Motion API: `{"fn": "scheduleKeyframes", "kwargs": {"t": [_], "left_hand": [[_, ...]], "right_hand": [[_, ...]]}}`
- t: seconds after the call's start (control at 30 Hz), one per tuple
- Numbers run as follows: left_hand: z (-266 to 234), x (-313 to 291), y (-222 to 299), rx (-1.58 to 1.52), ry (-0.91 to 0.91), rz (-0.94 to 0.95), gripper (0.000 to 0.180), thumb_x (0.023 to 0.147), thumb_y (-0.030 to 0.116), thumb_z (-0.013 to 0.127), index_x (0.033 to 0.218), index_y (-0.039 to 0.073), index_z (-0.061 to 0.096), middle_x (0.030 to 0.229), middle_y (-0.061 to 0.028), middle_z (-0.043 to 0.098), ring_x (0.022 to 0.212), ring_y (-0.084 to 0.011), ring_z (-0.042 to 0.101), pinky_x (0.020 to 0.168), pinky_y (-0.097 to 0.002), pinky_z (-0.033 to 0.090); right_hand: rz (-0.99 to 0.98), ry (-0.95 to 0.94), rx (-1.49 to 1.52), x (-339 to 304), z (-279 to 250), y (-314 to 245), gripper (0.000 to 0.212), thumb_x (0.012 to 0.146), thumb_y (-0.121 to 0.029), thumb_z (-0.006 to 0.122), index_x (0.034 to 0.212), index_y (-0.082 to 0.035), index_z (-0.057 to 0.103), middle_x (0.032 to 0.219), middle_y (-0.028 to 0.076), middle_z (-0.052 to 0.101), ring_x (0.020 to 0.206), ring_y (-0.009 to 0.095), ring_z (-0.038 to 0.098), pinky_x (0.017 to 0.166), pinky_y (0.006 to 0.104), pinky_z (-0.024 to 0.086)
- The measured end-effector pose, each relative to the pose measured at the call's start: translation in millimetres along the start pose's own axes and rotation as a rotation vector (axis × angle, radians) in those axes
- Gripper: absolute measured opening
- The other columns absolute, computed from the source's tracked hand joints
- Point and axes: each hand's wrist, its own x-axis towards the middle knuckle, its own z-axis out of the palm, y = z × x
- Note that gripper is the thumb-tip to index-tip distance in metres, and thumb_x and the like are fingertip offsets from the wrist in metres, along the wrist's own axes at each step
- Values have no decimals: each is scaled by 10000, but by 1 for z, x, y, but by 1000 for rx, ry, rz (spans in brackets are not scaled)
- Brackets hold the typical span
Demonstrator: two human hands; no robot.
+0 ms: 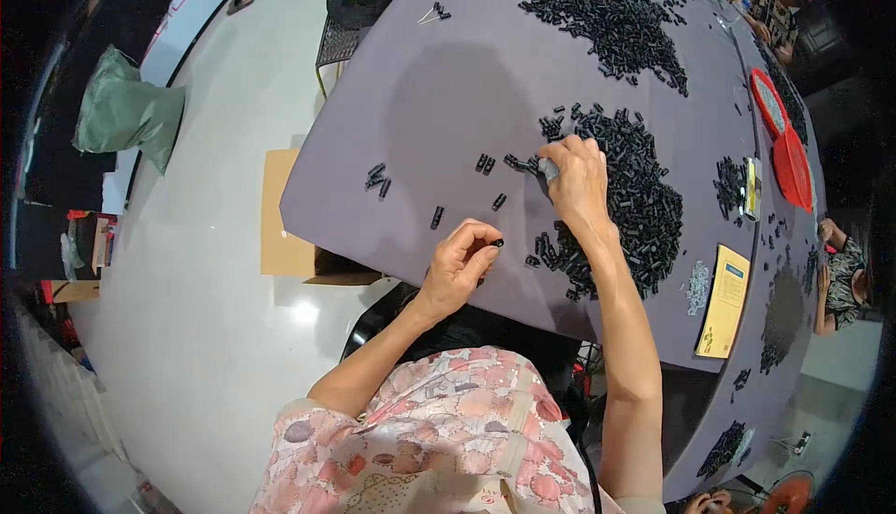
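My left hand (457,269) is closed near the table's front edge, pinching a small black tube-shaped piece (497,243) between thumb and fingers. At the left side of a large heap of similar black pieces (649,201), my right hand (577,178) is closed on a small pale grey thing (549,168), its kind not clear. A short row of black pieces (520,163) lies just beside that hand. Between my hands is a single black piece (499,201), and another (438,217) lies above my left hand. A pair (485,164) sits farther back.
A second black heap (621,33) spreads across the far part of the grey-covered table (448,94). To the right are a yellow booklet (725,299), small pale pieces (698,288) and a red basket (791,168). A cardboard box (282,211) stands off the left edge. Other people sit at right.
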Motion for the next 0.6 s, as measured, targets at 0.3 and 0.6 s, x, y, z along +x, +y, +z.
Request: {"fn": "scheduleKeyframes", "kwargs": {"t": [0.3, 0.6], "left_hand": [[-2, 0, 5, 5, 14, -47, 131, 901, 23, 526, 1029, 7, 550, 828, 4, 512, 623, -45, 489, 547, -190, 427], [0, 3, -1, 19, 18, -10, 139, 884, 20, 539, 1015, 9, 586, 860, -4, 514, 623, -53, 505, 530, -195, 437]], "right_hand": [[-171, -118, -92, 13, 2, -3, 141, 742, -60, 563, 811, -73, 686, 799, 78, 563, 817, 258, 507, 725, 377, 383], [-206, -20, 8, 5, -5, 2, 209, 642, -22, 621, 833, -56, 545, 817, 104, 542, 814, 286, 500, 720, 395, 382]]}}
